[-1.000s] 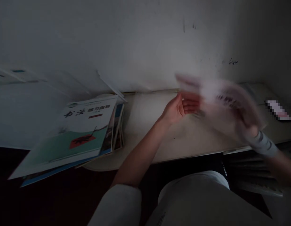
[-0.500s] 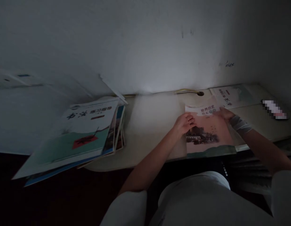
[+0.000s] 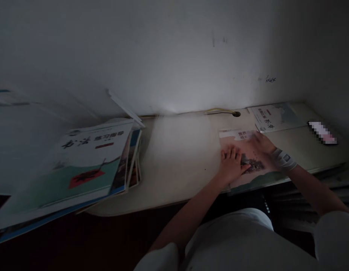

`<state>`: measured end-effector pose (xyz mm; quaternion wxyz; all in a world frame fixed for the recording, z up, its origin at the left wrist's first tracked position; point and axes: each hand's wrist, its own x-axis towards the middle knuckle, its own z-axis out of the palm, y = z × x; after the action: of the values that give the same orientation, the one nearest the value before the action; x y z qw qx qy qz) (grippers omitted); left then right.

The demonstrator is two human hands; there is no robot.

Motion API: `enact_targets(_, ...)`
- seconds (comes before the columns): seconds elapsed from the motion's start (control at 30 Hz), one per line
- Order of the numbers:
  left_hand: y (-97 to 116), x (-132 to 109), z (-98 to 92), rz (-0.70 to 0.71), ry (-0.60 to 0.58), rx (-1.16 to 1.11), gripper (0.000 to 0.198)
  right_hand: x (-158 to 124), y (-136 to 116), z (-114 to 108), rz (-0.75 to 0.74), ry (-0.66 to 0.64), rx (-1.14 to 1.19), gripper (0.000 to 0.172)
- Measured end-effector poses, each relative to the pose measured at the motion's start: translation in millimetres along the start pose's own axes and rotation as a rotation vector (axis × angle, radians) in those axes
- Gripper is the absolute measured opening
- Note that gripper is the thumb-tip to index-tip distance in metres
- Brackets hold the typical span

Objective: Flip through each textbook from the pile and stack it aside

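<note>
A pink workbook point(image 3: 255, 155) with Chinese lettering, a dark building picture and a green lower band lies flat at the table's front edge. My left hand point(image 3: 231, 162) rests open on its left side, fingers spread over the cover. Over the upper right of the same workbook is my right hand point(image 3: 262, 143), smeared by motion; its finger shape is unclear. A wide band with a small dark face circles the right wrist. Part of the workbook's title is blurred or covered.
On the left, a stack of books point(image 3: 92, 165) overhangs the pale table point(image 3: 174, 162). Another calligraphy book point(image 3: 276, 116) lies at the back right, near a pixelated phone-like object point(image 3: 323, 132). A yellow cable point(image 3: 219, 110) runs into a hole by the wall.
My left hand has gone from the workbook's upper left edge to lying flat lower on its cover. The right hand stays near the upper right, now blurred. The view has shifted slightly.
</note>
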<state>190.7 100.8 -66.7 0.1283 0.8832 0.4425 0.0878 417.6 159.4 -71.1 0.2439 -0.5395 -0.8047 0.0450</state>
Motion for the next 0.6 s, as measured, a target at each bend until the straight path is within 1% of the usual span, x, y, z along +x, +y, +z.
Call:
enact_targets(0.07, -1, 2, -4.8, -0.003, 0.028, -0.145, 0.075, 1, -5, -11, 0.097, 0.012, 0.044, 0.041)
enact_targets(0.13, -3, 1, -15.0, -0.012, 0.064, -0.42, 0.069, 0, -19, -23, 0.123, -0.005, 0.086, 0.041)
enact_targets(0.2, -3, -1, -29.4, -0.051, 0.107, -0.743, 0.063, -2, -47, -33, 0.062, -0.054, 0.148, 0.048)
enact_targets(0.27, -3, -5, -45.6, -0.093, 0.151, -1.002, 0.061, -4, -86, -40, -0.067, -0.15, 0.261, 0.067)
enact_targets(0.3, -3, -7, -53.5, -0.115, 0.188, -1.098, 0.062, -4, -107, -43, -0.151, -0.193, 0.294, 0.072)
enact_targets(0.37, -9, -14, -67.3, -0.171, 0.283, -1.238, 0.07, -1, -142, -47, -0.263, -0.232, 0.32, 0.073)
enact_targets(0.4, -17, -19, -73.1, -0.214, 0.329, -1.287, 0.073, 1, -154, -48, -0.291, -0.235, 0.337, 0.071)
enact_targets(0.43, -28, -25, -78.5, -0.269, 0.369, -1.319, 0.075, 3, -160, -49, -0.302, -0.225, 0.354, 0.068)
enact_targets(0.47, -44, -32, -83.9, -0.33, 0.399, -1.329, 0.075, 4, -162, -50, -0.301, -0.21, 0.37, 0.065)
enact_targets(0.53, -84, -49, -96.1, -0.453, 0.454, -1.267, 0.069, 3, -148, -50, -0.26, -0.178, 0.355, 0.058)
enact_targets(0.57, -106, -59, -103.8, -0.514, 0.513, -1.17, 0.065, 0, -135, -49, -0.215, -0.155, 0.299, 0.055)
enact_targets(0.6, -128, -70, -112.6, -0.573, 0.554, -1.022, 0.063, -5, -119, -48, -0.148, -0.13, 0.212, 0.052)
